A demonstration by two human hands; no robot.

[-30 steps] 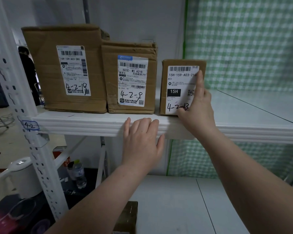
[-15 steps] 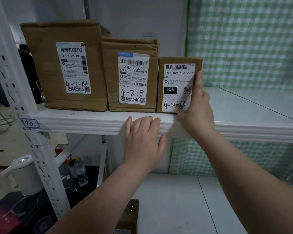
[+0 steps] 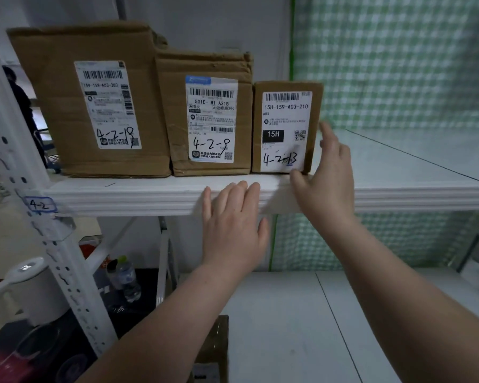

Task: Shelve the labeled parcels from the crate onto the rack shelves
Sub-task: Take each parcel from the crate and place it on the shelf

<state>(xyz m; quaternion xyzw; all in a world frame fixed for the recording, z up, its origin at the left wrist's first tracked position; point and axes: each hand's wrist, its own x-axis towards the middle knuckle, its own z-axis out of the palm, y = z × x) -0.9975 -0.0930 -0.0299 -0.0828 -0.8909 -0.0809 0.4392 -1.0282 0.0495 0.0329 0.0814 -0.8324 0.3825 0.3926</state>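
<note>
Three labelled cardboard parcels stand in a row on the white rack shelf [image 3: 138, 194]: a large one marked 4-2-18 [image 3: 89, 100], a middle one marked 4-2-9 [image 3: 210, 117] and a small one marked 4-2-13 [image 3: 286, 128]. My right hand [image 3: 325, 175] is open just right of the small parcel, fingers straight and a little apart from its side, thumb near its lower right corner. My left hand [image 3: 233, 225] lies open with its fingertips on the shelf's front edge. Neither hand holds anything.
The shelf right of the parcels [image 3: 398, 167] is bare, as is the lower shelf [image 3: 302, 322]. A white upright post [image 3: 39, 217] tagged 4-2 stands at left. Behind it are a white kettle [image 3: 31, 288] and a water bottle [image 3: 126, 280]. A brown box [image 3: 213, 349] sits below.
The small parcel was slid left against the middle one, and my right hand has come off its front and side. My left hand stayed on the shelf edge.
</note>
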